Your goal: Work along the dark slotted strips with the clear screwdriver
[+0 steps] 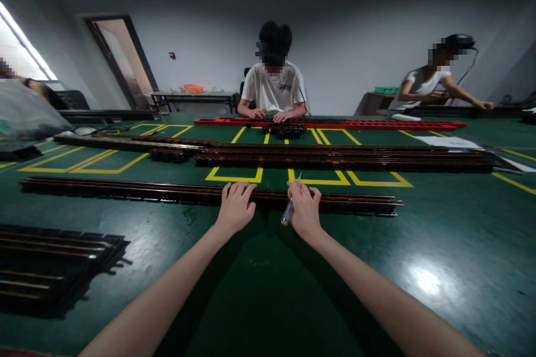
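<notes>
Slippage is the main risk, as I judge it: the long dark rail [125, 191] lies loose on the green table [419, 245], with no clamp that I can see. A push from the slim tool [288, 213] could skate it toward 12 o'clock or swing a far end round. The left hand [235, 206] lies flat over the rail with its fingers pressed together and draped across the top, so it steadies only the middle; the ends out at 9 and 3 o'clock are free. The right hand [305, 209] pinches the tool between thumb and fingers, clear handle toward 6 o'clock, thin tip toward 12 o'clock just past the rail. If the tip slid off, it could jab the left fingers nearby or scratch the table.

The rail is narrow and very long, dark brown to black, with thin lengthwise ridges that catch the light and small blocks along its near edge. It runs across the view from 9 to 3 o'clock, directly before the person. Whether the tip touches it cannot be told. Further off at 12 o'clock lie more rails [335, 159], and a stack [50, 256] sits at 8 o'clock.
</notes>
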